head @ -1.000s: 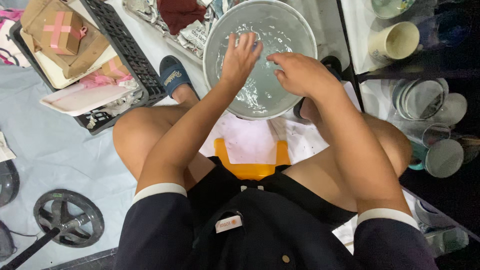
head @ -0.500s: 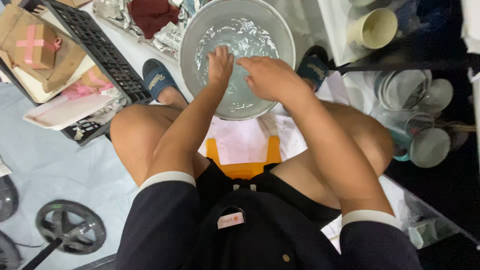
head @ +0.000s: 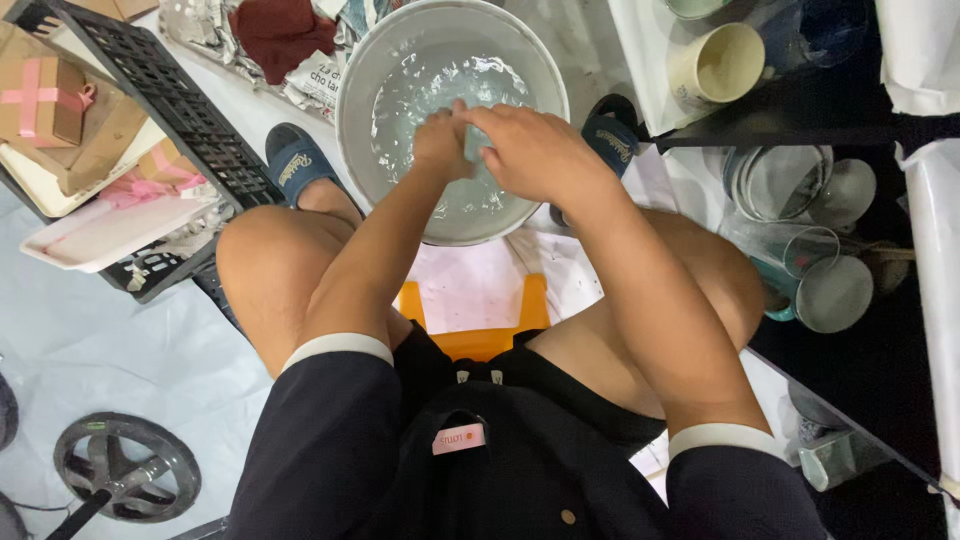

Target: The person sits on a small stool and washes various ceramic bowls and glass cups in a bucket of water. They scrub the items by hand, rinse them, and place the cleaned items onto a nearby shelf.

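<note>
A round grey basin (head: 360, 110) holding water stands on the floor between my feet. Both hands are inside it, close together over the water. My left hand (head: 440, 142) has its fingers curled and its knuckles up, and it touches the fingertips of my right hand (head: 535, 150). My right hand lies palm down with the fingers bent toward the left one. Whatever sits between the two hands is hidden by the fingers and the rippling water. I sit on an orange stool (head: 480, 335) with knees spread.
Blue slippers (head: 292, 165) are on my feet beside the basin. A black crate (head: 170, 110) with cardboard boxes and a white tray (head: 100, 235) lies left. A cream cup (head: 712, 62), glasses (head: 790, 185) and a teal mug stand right. A black wheel (head: 125, 468) is lower left.
The view has tilted so the basin sits lower and nearer. My left hand, spread in the water before, has curled and met my right hand at the basin's middle.
</note>
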